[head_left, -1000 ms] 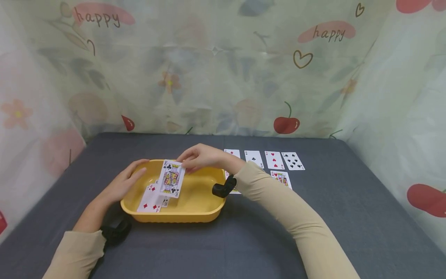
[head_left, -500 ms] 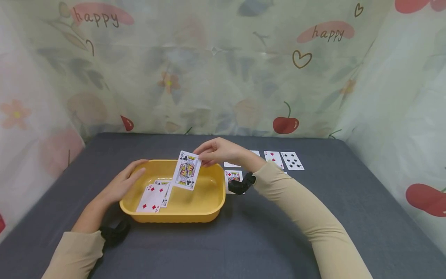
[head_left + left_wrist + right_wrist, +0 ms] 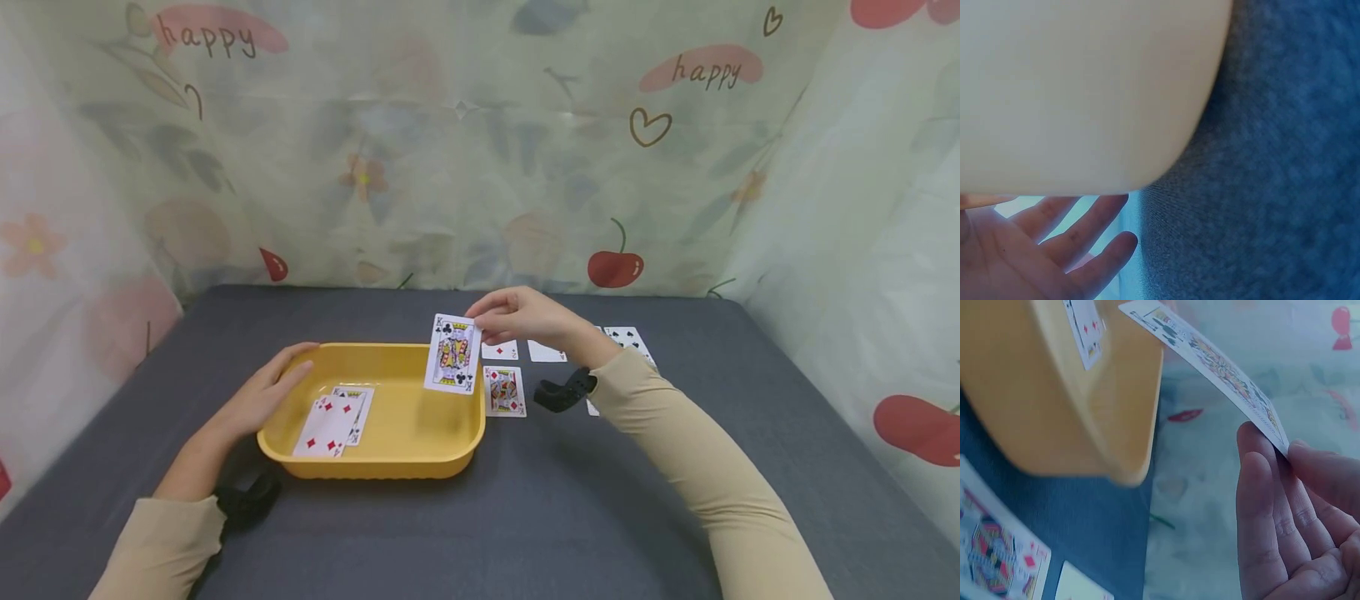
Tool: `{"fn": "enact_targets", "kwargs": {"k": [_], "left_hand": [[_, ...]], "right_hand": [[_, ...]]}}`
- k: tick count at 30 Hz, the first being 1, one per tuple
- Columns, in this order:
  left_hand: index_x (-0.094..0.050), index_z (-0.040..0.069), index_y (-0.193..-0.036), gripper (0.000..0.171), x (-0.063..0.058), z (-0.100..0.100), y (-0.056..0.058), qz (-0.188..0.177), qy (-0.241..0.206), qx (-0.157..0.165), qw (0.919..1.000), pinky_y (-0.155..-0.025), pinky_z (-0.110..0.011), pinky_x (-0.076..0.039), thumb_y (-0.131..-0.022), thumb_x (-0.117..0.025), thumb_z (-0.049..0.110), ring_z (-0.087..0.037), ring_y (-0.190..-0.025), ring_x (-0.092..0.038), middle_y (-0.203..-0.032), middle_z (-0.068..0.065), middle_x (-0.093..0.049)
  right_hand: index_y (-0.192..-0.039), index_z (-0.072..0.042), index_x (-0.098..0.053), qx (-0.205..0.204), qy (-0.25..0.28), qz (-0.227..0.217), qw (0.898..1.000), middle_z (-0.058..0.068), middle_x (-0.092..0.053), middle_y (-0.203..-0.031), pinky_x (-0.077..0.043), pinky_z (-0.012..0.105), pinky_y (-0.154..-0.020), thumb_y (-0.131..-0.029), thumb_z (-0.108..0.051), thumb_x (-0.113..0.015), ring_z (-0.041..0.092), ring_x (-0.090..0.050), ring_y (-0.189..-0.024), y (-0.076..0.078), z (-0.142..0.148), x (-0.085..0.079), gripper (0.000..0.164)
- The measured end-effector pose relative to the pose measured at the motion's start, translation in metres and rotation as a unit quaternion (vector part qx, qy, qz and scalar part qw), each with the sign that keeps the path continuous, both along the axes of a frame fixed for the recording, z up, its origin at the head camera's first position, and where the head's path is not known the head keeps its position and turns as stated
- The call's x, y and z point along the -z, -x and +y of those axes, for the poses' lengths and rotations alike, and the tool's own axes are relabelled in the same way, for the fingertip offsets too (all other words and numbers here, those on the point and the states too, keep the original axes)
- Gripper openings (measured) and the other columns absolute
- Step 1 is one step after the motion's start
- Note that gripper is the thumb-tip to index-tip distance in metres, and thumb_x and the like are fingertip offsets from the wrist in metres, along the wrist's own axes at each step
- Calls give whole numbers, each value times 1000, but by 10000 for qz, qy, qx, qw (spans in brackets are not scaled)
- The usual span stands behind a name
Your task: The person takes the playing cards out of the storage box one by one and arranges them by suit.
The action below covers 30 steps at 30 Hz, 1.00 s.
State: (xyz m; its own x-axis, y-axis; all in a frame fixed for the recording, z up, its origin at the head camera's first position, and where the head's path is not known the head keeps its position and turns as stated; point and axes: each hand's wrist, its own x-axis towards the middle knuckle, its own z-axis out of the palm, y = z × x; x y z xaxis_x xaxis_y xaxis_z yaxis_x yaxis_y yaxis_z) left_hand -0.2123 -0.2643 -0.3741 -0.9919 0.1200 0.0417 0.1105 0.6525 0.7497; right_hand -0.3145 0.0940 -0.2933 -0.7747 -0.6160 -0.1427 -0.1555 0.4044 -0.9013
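Observation:
My right hand pinches a king of clubs at its upper right corner, above the right end of a yellow plastic tray. In the right wrist view the thumb and fingertips grip that king by one end. My left hand rests at the tray's left rim, its fingers loosely spread; in the left wrist view the tray wall hides part of them. Inside the tray, a four of diamonds overlaps a black-suited face card.
Right of the tray a king of diamonds lies face up. Behind it runs a row with a diamond card, a club card and a spade card. My right arm covers other cards. A printed curtain hangs behind the dark table.
My right hand has carried the king of clubs up and rightward, from over the cards in the tray to above its right end. The left hand stays in place.

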Motion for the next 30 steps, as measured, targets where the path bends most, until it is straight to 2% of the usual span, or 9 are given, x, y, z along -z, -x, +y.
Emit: {"fn": "enact_targets", "kwargs": {"k": [4, 9, 12, 17, 25, 30], "left_hand": [[-24, 7, -145, 56, 0, 0, 1, -18, 3, 8, 10000, -106, -60, -26, -101, -33, 40, -40, -127, -36, -145, -25, -31], [-24, 6, -145, 56, 1, -1, 1, -4, 3, 24, 10000, -105, -61, -26, -101, -33, 40, -40, -127, -36, -145, -25, -31], [-25, 6, -145, 56, 1, -1, 1, 27, 16, 32, 10000, -105, -61, -27, -101, -33, 39, -40, -126, -36, -144, -25, -31], [-26, 6, -144, 55, 1, -1, 1, 87, 22, 50, 9999, -105, -60, -26, -101, -34, 39, -40, -126, -36, -144, -25, -32], [-25, 6, -145, 56, 0, 0, 1, 49, 25, 25, 10000, -106, -61, -26, -101, -34, 39, -41, -127, -35, -145, -25, -30], [-25, 6, -145, 55, 1, 0, 1, 58, 32, 26, 10000, -104, -59, -28, -101, -34, 39, -40, -126, -37, -144, -25, -31]], "right_hand": [[-117, -4, -59, 244, -38, 119, 9996, 9, -66, -100, -53, 34, -86, -91, -19, -61, 16, -65, -85, 2, 15, 1, 30], [-117, -5, -59, 517, -133, 202, 9984, 10, -65, -105, -52, 34, -89, -91, -22, -61, 20, -64, -91, 6, 34, 5, 31], [-117, -6, -59, 658, -165, 225, 9974, 11, -64, -107, -52, 34, -89, -90, -24, -61, 17, -62, -90, 8, 47, 8, 32], [-119, -4, -57, 850, -170, 244, 9959, 10, -61, -109, -48, 41, -95, -92, -23, -59, 15, -59, -91, 10, 68, 15, 33], [-123, -2, -54, 1294, -317, 138, 9910, 3, -62, -106, -46, 42, -97, -92, -26, -58, 12, -57, -91, 17, 98, 36, 39], [-126, 3, -50, 1357, -259, -16, 9904, -1, -62, -101, -50, 33, -90, -94, -22, -56, 8, -58, -87, 20, 111, 52, 41]]}}
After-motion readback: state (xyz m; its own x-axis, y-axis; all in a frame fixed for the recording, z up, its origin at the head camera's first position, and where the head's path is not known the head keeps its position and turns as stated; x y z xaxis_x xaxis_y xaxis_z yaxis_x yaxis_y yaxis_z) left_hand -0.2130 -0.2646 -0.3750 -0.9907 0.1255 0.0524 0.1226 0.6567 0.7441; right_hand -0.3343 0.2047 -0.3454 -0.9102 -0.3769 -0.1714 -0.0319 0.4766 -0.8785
